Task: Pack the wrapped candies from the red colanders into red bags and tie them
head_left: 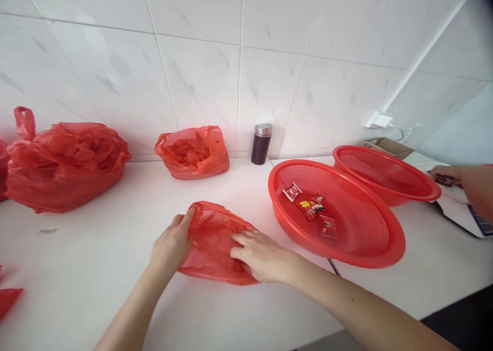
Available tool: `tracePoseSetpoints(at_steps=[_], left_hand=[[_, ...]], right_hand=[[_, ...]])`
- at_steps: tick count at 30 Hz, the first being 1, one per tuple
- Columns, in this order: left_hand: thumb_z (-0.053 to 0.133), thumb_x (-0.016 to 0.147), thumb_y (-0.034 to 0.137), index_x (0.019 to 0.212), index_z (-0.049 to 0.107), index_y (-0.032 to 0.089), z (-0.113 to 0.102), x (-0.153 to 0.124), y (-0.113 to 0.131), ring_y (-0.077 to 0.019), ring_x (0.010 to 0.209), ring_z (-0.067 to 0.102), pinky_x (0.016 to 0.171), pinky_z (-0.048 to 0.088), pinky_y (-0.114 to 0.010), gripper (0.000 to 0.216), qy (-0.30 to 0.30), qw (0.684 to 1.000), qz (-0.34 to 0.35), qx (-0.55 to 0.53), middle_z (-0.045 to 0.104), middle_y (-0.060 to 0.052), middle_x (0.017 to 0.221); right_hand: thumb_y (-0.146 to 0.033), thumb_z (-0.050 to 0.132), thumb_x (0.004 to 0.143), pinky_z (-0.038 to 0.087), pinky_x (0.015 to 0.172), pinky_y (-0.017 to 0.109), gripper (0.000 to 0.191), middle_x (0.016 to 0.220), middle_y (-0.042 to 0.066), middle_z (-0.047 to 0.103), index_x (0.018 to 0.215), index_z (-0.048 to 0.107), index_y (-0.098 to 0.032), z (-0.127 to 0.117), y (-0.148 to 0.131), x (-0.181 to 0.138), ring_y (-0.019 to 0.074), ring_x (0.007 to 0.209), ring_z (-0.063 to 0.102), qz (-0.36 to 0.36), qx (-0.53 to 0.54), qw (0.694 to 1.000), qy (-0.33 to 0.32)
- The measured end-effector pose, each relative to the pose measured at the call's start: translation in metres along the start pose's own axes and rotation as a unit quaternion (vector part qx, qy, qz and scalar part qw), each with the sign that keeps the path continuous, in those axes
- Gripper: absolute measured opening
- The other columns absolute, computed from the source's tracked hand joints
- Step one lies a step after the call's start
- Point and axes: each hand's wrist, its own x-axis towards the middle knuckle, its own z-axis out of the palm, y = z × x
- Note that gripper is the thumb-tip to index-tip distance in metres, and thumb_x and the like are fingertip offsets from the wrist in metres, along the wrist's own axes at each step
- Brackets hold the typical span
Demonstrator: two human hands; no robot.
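In the middle of the white table lies a thin red plastic bag (215,243) with its mouth spread wide. My left hand (173,240) pinches the bag's left rim between thumb and fingers. At the bag's right side, my right hand (258,251) reaches over the opening with its fingers apart, and no item shows in it. Right of that hand stands a large red colander (365,220), holding several small wrapped snack packets (308,207) at its left side.
A second red colander (385,174) stands behind the first, near a cardboard box (393,148). Another person's hand (477,184) holds a small dark packet at far right. A dark flask (261,144), a red bag of crumpled plastic (192,156) and a bulging red bag (65,171) line the wall.
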Motion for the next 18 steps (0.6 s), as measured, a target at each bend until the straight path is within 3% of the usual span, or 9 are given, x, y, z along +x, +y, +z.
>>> tracePoseSetpoints(at_steps=[4,8,11,15,16,18], left_hand=[[0.028,0.086,0.017,0.148,0.028,0.024,-0.016,0.004,-0.025,-0.0287,0.078,0.067,0.059,0.046,-0.037,0.062,0.012,0.997,-0.068,0.016,0.057,-0.016,0.121],[0.033,0.085,0.019,0.147,0.031,0.024,-0.017,0.002,-0.041,-0.0298,0.081,0.067,0.061,0.049,-0.038,0.063,0.008,0.997,-0.072,-0.028,0.056,-0.017,0.125],[0.041,0.085,0.024,0.144,0.037,0.03,-0.015,-0.002,-0.044,-0.0282,0.097,0.066,0.073,0.054,-0.036,0.06,-0.012,0.992,-0.005,-0.125,0.052,-0.011,0.135],[0.056,0.084,0.035,0.137,0.045,0.044,-0.023,-0.009,-0.034,-0.029,0.123,0.054,0.098,0.048,-0.04,0.055,-0.077,0.953,0.089,-0.28,0.05,-0.001,0.142],[0.057,0.084,0.038,0.137,0.044,0.046,-0.026,-0.01,-0.029,-0.0286,0.122,0.055,0.099,0.048,-0.041,0.055,-0.11,0.933,0.094,-0.33,0.053,0.001,0.14],[0.058,0.083,0.043,0.134,0.047,0.05,-0.031,-0.014,-0.018,-0.0291,0.114,0.061,0.093,0.052,-0.041,0.053,-0.168,0.891,0.085,-0.413,0.062,0.003,0.13]], right_hand=[[0.002,0.048,0.074,0.045,0.077,0.032,0.027,0.082,0.005,0.061,0.086,0.062,-0.017,-0.009,-0.003,-0.025,0.0178,0.078,0.055,-0.014,-0.029,0.998,0.057],[0.001,0.04,0.08,0.045,0.07,0.031,0.028,0.085,0.005,0.06,0.08,0.059,-0.02,-0.039,-0.015,-0.061,0.0167,0.075,0.053,0.009,0.032,0.983,0.182],[-0.005,0.041,0.085,0.05,0.075,0.029,0.03,0.098,0.005,0.062,0.096,0.06,-0.024,-0.064,-0.014,-0.087,0.0162,0.087,0.059,0.045,0.125,0.967,0.218],[-0.019,0.046,0.089,0.052,0.087,0.034,0.029,0.122,0.004,0.06,0.113,0.058,-0.03,-0.09,0.03,-0.105,0.0185,0.108,0.06,0.157,0.178,0.928,0.287],[-0.022,0.046,0.09,0.052,0.087,0.034,0.031,0.126,0.004,0.058,0.118,0.056,-0.031,-0.093,0.05,-0.107,0.0193,0.109,0.06,0.21,0.177,0.92,0.279],[-0.032,0.053,0.09,0.051,0.088,0.037,0.045,0.135,0.007,0.053,0.134,0.047,-0.034,-0.097,0.094,-0.109,0.0226,0.11,0.06,0.3,0.164,0.919,0.193]])
